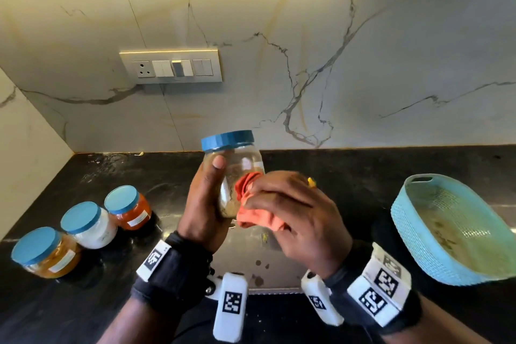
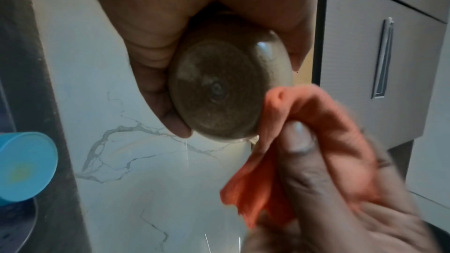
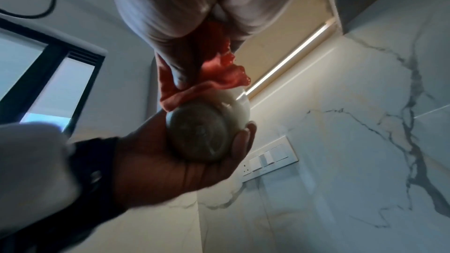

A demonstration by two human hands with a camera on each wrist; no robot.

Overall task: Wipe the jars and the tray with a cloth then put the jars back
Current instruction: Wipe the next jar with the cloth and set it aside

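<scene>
My left hand (image 1: 205, 204) grips a clear jar (image 1: 237, 165) with a blue lid, upright above the black counter; its round base (image 2: 219, 93) (image 3: 198, 132) faces both wrist cameras. My right hand (image 1: 290, 204) holds a bunched orange cloth (image 1: 248, 198) (image 2: 304, 141) (image 3: 214, 76) against the jar's right side. Three more blue-lidded jars stand at the left: an orange one (image 1: 129, 209), a white one (image 1: 90, 226) and a yellow-brown one (image 1: 46, 254). The light blue tray (image 1: 413, 220) sits at the right with nothing in it, its floor stained.
The marble wall with a switch panel (image 1: 171, 66) rises behind the counter, and a side wall closes the left corner. The counter's front edge runs under my wrists. Cabinet drawers (image 2: 382, 55) show in the left wrist view.
</scene>
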